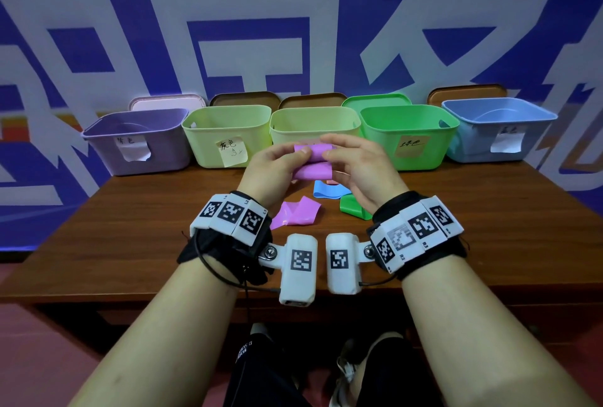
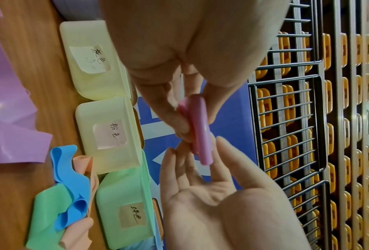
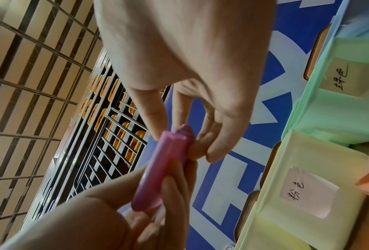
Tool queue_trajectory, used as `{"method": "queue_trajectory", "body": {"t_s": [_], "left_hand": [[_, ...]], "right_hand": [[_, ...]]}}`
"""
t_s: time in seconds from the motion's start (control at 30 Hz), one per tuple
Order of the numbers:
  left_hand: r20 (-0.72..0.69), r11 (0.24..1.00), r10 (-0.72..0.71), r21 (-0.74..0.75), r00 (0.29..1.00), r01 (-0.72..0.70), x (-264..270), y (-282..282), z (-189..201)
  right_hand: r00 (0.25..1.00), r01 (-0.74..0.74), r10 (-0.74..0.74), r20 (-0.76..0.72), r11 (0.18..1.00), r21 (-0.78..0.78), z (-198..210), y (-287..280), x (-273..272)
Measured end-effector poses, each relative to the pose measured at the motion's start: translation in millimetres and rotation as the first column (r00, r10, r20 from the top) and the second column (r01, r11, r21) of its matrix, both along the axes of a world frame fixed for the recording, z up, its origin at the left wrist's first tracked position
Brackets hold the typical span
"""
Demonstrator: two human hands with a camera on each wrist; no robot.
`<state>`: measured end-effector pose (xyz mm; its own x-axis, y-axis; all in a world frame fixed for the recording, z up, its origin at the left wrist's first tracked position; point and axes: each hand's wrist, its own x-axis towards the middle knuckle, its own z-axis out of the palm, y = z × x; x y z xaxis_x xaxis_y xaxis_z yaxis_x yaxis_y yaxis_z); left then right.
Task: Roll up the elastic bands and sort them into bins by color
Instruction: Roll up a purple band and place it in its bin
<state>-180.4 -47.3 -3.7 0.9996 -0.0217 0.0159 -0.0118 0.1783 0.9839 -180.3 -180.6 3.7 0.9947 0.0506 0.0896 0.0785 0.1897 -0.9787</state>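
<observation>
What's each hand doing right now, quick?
Left hand: pinching the left end of the purple elastic band, partly rolled.
Right hand: fingers pinching the roll's right end.

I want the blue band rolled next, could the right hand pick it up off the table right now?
Probably not yet: the right hand is pinching the purple band together with the left hand. The blue band lies uncovered just beneath it.

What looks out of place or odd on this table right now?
Nothing damaged or spilled. The oddest thing is the purple band: only half rolled, its loose tail trailing onto the table. Blue and green bands lie tangled, unrolled, before the bins.
</observation>
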Motion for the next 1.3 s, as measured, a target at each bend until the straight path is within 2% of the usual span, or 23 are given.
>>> {"method": "queue_trajectory", "body": {"t_s": [0.2, 0.43, 0.7, 1.0, 1.2, 1.3], "left_hand": [[0.022, 1.000, 0.018, -0.018, 1.000, -0.018, -2.9, 0.3, 4.5], [-0.019, 0.991, 0.030, -0.130, 0.999, -0.032, -7.1, -0.8, 7.3], [0.018, 0.990, 0.048, -0.135, 0.999, -0.045, -13.8, -2.5, 21.5], [0.091, 0.993, 0.015, -0.116, 0.996, -0.004, -39.9, -10.6, 48.0], [0.123, 0.996, 0.003, -0.083, 0.992, 0.007, -60.8, -11.7, 68.8], [0.151, 0.998, 0.010, -0.067, 0.989, 0.000, -67.3, -11.9, 77.3]], "right_hand": [[1.000, 0.018, -0.019, -0.017, 0.997, -0.079, -3.8, 3.1, 0.2], [0.998, 0.026, -0.022, 0.051, 0.996, -0.081, 0.4, 2.1, -3.3], [1.000, 0.005, -0.004, 0.019, 0.997, -0.074, 6.2, -1.0, -14.0], [0.990, 0.039, -0.032, 0.140, 0.998, -0.049, 25.2, -7.4, -31.5], [0.971, 0.073, -0.045, 0.234, 0.991, -0.110, 43.9, -16.4, -49.5], [0.964, 0.073, -0.048, 0.261, 0.993, -0.089, 52.5, -19.2, -58.0]]}}
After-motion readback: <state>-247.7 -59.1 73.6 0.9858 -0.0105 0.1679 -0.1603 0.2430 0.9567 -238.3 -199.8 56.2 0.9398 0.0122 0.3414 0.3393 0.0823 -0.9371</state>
